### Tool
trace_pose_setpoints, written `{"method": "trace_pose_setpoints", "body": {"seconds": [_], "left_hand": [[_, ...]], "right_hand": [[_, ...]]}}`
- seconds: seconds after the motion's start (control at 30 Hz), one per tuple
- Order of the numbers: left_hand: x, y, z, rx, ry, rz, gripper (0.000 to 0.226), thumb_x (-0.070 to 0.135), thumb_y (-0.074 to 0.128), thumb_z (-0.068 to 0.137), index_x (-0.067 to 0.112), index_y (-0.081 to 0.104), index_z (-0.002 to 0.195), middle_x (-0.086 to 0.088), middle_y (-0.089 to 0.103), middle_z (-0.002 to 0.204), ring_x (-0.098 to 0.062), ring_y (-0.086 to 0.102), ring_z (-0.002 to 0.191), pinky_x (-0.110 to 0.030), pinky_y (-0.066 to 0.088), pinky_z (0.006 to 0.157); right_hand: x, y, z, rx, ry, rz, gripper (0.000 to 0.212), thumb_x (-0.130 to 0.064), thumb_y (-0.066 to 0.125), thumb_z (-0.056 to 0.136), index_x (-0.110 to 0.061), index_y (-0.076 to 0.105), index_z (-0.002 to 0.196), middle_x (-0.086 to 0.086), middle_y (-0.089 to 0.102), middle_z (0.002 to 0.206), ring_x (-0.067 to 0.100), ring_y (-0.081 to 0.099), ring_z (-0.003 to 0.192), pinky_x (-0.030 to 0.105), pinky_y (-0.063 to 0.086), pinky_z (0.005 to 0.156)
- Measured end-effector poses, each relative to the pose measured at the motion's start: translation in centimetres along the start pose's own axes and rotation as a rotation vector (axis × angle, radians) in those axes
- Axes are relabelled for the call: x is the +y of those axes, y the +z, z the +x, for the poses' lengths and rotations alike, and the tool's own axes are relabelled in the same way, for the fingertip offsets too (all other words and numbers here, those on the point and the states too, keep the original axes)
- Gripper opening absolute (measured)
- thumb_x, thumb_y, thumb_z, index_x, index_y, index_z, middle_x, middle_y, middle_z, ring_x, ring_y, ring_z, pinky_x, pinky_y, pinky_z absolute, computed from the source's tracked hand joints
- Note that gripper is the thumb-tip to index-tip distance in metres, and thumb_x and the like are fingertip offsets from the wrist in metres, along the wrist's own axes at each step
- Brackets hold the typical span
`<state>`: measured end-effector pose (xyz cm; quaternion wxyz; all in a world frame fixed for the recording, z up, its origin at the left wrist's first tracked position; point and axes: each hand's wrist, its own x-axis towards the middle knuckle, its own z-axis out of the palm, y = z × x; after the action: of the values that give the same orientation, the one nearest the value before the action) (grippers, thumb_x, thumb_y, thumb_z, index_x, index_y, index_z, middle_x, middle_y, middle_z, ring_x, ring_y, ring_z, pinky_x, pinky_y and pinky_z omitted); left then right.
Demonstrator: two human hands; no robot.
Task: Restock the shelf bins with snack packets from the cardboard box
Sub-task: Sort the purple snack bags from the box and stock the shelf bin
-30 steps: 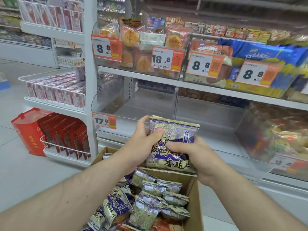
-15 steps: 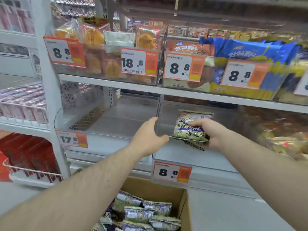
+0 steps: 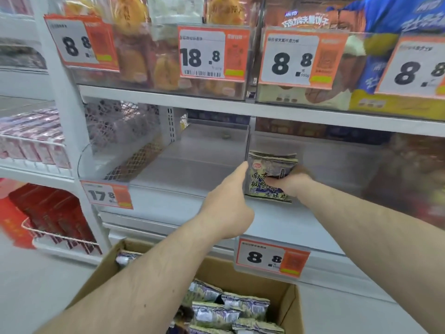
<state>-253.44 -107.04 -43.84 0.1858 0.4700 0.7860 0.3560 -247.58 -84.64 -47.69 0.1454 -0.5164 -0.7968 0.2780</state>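
Shop shelving fills the view, white metal tiers carrying clear plastic bins with orange price tags. On the middle tier, the right-hand bin (image 3: 337, 165) holds nothing but one snack packet (image 3: 269, 175), which the right hand (image 3: 292, 184) grips by its lower right part, fingers curled round it, standing it upright against the divider at the bin's left front corner. That looks like the start of a row, set where later packets can lean on it. The left hand (image 3: 228, 203) holds nothing; its grip is open, one finger stretched toward the divider (image 3: 248, 145) and the packet's left edge, probably to steady or align it, though whether it touches cannot be told. Below, the cardboard box (image 3: 292, 309) sits close under the shelf, many more packets (image 3: 228, 307) inside, so each reach stays short. Most restocking remains.
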Motion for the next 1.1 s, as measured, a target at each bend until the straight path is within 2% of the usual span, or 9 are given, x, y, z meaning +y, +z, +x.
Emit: {"method": "trace_pose_setpoints", "body": {"seconds": [0.17,0.23,0.33,0.47,0.6,0.73,0.8,0.93,1.1], "left_hand": [[0.0,-0.2,0.0,0.001,-0.003,0.012,0.089,-0.002,0.044,0.085,0.037,0.009,0.157,0.01,0.03,0.16,-0.022,0.042,0.136,-0.027,0.04,0.099],[0.2,-0.2,-0.1,-0.002,-0.005,0.004,0.089,-0.002,0.044,0.085,0.036,0.009,0.157,0.009,0.03,0.16,-0.021,0.042,0.136,-0.024,0.038,0.095],[0.4,-0.2,-0.1,-0.007,-0.014,-0.009,0.089,-0.002,0.042,0.086,0.037,0.007,0.158,0.008,0.032,0.159,-0.023,0.047,0.13,-0.023,0.038,0.087],[0.1,-0.4,-0.2,-0.01,-0.021,-0.092,0.086,0.008,0.047,0.088,0.041,0.009,0.157,0.008,0.05,0.141,-0.022,0.063,0.091,-0.031,0.049,0.065],[-0.9,-0.8,-2.0,0.042,0.024,-0.189,0.082,0.019,0.058,0.092,0.034,0.012,0.157,0.011,0.032,0.158,-0.001,0.048,0.109,-0.035,0.052,0.094],[-2.0,-1.6,-5.1,0.126,0.084,-0.125,0.073,0.02,0.059,0.092,0.029,0.023,0.155,0.01,0.033,0.158,-0.003,0.042,0.132,-0.029,0.043,0.104],[-2.6,-2.0,-6.7,0.136,0.102,-0.115,0.069,0.019,0.059,0.093,0.026,0.026,0.154,0.01,0.038,0.155,-0.006,0.038,0.139,-0.031,0.038,0.11],[-4.4,-3.3,-9.7,0.075,0.044,-0.13,0.062,0.017,0.061,0.094,0.026,0.033,0.148,0.011,0.048,0.142,-0.008,0.05,0.123,-0.026,0.045,0.095],[-7.8,-4.5,-13.4,-0.061,-0.076,-0.016,0.05,0.013,0.061,0.089,0.025,0.048,0.136,0.012,0.059,0.119,-0.002,0.06,0.097,-0.011,0.046,0.07]], "right_hand": [[0.0,0.2,0.1,-0.11,0.044,0.136,0.057,-0.044,0.083,0.074,-0.006,0.066,0.113,0.006,0.05,0.072,0.019,0.042,0.052,0.03,0.043,0.056],[0.0,0.2,0.1,-0.171,0.081,0.254,0.043,-0.03,0.085,0.075,-0.011,0.064,0.106,0.005,0.049,0.077,0.019,0.042,0.06,0.03,0.046,0.057],[-0.2,0.1,-0.3,-0.204,0.124,0.357,0.031,-0.018,0.084,0.078,-0.016,0.059,0.096,0.002,0.055,0.09,0.02,0.05,0.085,0.036,0.055,0.087],[0.2,-0.6,-1.0,-0.206,0.204,0.431,0.033,-0.019,0.083,0.078,-0.012,0.063,0.103,0.005,0.061,0.109,0.022,0.058,0.102,0.036,0.055,0.093],[0.4,-2.1,-3.1,-0.206,0.218,0.433,0.022,-0.018,0.078,0.084,-0.008,0.06,0.092,0.01,0.06,0.106,0.023,0.063,0.095,0.038,0.056,0.091],[-0.6,-3.7,-6.1,-0.149,0.16,0.295,0.033,-0.021,0.078,0.084,-0.003,0.058,0.103,0.011,0.066,0.1,0.023,0.066,0.085,0.038,0.06,0.078],[-2.1,-4.2,-8.5,-0.011,0.088,0.114,0.035,-0.026,0.076,0.085,-0.001,0.058,0.102,0.009,0.063,0.084,0.023,0.061,0.075,0.034,0.055,0.068],[-5.5,-3.5,-16.1,0.32,-0.317,0.071,0.023,-0.024,0.064,0.086,-0.019,0.065,0.108,-0.001,0.066,0.103,0.022,0.061,0.1,0.031,0.049,0.084],[-6.0,2.3,-25.4,0.19,-0.738,-0.01,0.011,-0.019,0.062,0.078,-0.025,0.059,0.07,-0.012,0.059,0.065,0.016,0.059,0.07,0.029,0.048,0.066]]}}
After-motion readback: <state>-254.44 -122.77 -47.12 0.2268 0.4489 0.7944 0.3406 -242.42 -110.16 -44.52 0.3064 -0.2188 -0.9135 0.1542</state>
